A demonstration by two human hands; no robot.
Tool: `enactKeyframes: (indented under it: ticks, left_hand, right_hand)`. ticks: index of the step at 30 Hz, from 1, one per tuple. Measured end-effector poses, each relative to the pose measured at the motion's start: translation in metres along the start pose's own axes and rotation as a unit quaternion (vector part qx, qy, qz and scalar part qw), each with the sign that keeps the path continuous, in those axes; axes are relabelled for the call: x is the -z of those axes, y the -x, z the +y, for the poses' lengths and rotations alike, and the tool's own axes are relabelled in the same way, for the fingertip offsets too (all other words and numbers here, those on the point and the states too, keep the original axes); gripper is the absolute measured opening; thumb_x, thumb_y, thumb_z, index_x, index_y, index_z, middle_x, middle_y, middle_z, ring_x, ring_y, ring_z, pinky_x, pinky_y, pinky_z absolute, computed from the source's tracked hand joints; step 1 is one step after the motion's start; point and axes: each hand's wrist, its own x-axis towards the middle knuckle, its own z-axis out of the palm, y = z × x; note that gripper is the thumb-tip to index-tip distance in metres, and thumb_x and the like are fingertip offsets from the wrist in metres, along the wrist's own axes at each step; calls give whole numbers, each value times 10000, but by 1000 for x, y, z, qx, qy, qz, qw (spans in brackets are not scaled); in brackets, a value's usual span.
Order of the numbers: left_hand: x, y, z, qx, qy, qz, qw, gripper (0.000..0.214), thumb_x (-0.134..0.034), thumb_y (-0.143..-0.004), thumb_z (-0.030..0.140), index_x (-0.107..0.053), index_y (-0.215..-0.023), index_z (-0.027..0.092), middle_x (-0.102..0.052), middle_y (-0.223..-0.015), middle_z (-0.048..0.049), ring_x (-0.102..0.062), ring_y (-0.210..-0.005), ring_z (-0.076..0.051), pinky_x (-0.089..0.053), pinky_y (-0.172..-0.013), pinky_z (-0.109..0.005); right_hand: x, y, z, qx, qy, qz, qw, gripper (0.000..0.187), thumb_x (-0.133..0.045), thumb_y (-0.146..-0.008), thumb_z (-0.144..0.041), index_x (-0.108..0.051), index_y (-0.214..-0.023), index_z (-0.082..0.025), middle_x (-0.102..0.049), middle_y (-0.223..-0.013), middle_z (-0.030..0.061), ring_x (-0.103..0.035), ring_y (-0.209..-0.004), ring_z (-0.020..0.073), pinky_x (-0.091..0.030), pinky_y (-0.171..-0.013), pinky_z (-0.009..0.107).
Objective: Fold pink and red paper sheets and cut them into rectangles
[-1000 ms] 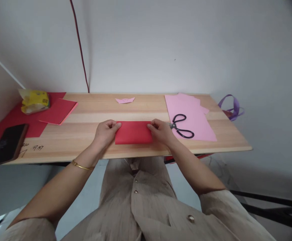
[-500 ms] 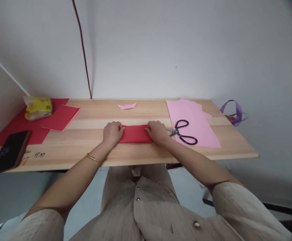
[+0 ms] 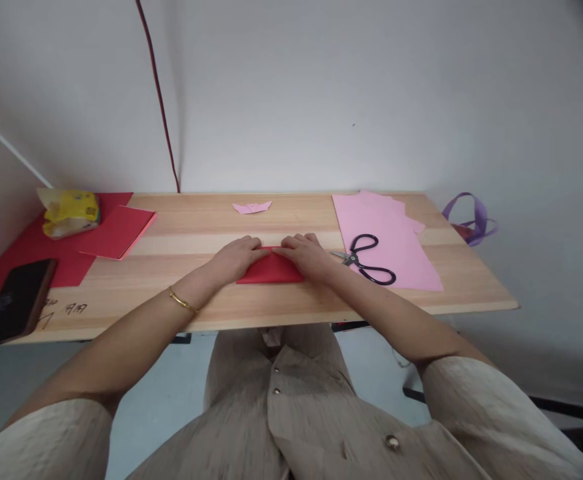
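Note:
A folded red paper (image 3: pixel 270 272) lies on the wooden table (image 3: pixel 171 293) in front of me. My left hand (image 3: pixel 236 257) rests flat on its left part, fingers stretched toward the middle. My right hand (image 3: pixel 305 255) lies flat on its right part, fingers reaching to the top edge. The fingertips of both hands almost meet at the paper's upper middle. Most of the paper is hidden under my hands.
Black scissors (image 3: pixel 366 257) lie on pink sheets (image 3: pixel 386 233) to the right. A small pink folded shape (image 3: pixel 252 207) sits at the back. At the left are red sheets (image 3: pixel 116 230), a yellow tissue pack (image 3: pixel 69 212) and a dark phone (image 3: pixel 14 301). A purple ribbon (image 3: pixel 471 217) hangs off the right end.
My hands slid from the paper's two ends inward to its top middle and flattened out. The red paper looks narrower than a second ago.

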Motion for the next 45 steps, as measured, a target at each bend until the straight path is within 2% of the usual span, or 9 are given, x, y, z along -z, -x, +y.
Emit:
enactKeyframes:
  ticks: [5, 10, 16, 22, 29, 33, 38, 41, 45]
  left_hand:
    - [4, 4, -4, 8, 29, -28, 999, 401, -349, -972, 247, -672, -1208, 231, -594, -1071, -100, -522, -967, -225, -397, -873, -329]
    - [6, 10, -5, -52, 12, -18, 998, 420, -448, -966, 385, -616, -1302, 196, -570, -1145, -144, -514, -1002, -249, -400, -951, -383]
    - [8, 22, -14, -76, 34, -31, 996, 441, -520, -938, 449, -581, -1352, 310, -522, -1248, -132, -472, -1110, -275, -387, -991, -422]
    - [20, 30, -8, -96, 46, -53, 993, 382, -458, -964, 412, -601, -1317, 384, -506, -1319, -108, -430, -1178, -280, -333, -1042, -432]
    - [26, 23, 7, -90, -15, -94, 991, 474, -379, -939, 278, -548, -1375, 360, -591, -1036, -107, -486, -1017, -265, -366, -899, -335]
    - [29, 19, 11, -93, -44, -114, 988, 500, -391, -907, 261, -553, -1372, 347, -602, -1003, -115, -499, -1000, -281, -380, -834, -335]
    - [30, 28, 5, -113, -42, -125, 985, 525, -356, -911, 190, -566, -1352, 383, -597, -1239, -114, -514, -1142, -294, -369, -923, -366]
    - [25, 42, -5, -118, 3, -113, 987, 540, -380, -903, 158, -566, -1342, 412, -498, -1452, -66, -455, -1302, -302, -300, -1049, -402]
    - [15, 59, -15, -102, 54, -97, 989, 507, -391, -929, 144, -585, -1330, 386, -355, -1569, -38, -352, -1419, -277, -229, -1140, -402]
  right_hand:
    - [1, -1, 8, -5, -12, -32, 999, 438, -373, -976, -230, -568, -1362, -297, -586, -1271, 106, -485, -1053, 258, -249, -835, 384]
    - [14, 1, -1, -27, -14, -62, 998, 437, -410, -977, -379, -560, -1372, -269, -558, -1317, 124, -502, -1080, 277, -266, -886, 399]
    - [16, 10, -3, -5, -12, -69, 998, 770, -523, -848, -672, -455, -1459, -209, -480, -1415, 171, -436, -1190, 349, -255, -976, 457]
    - [6, 13, 7, 4, -33, -66, 997, 877, -557, -790, -725, -395, -1496, -232, -426, -1458, 170, -382, -1239, 369, -252, -1017, 501]
    - [1, 12, 11, 5, -37, -61, 997, 881, -586, -776, -718, -396, -1496, -248, -432, -1436, 167, -384, -1233, 371, -273, -1022, 522]
    - [0, 12, 12, 5, -38, -61, 997, 873, -590, -784, -703, -386, -1502, -249, -430, -1434, 167, -380, -1236, 367, -277, -1021, 522]
    - [0, 12, 14, 4, -44, -67, 997, 855, -588, -794, -691, -385, -1502, -257, -423, -1442, 167, -376, -1248, 365, -269, -1032, 524]
    - [-1, 11, 16, 8, -52, -72, 996, 867, -623, -778, -674, -381, -1503, -264, -417, -1450, 158, -371, -1266, 362, -262, -1049, 523]
    - [0, 11, 25, 23, -73, -83, 994, 842, -649, -780, -633, -385, -1499, -281, -418, -1463, 144, -379, -1282, 350, -265, -1061, 519]
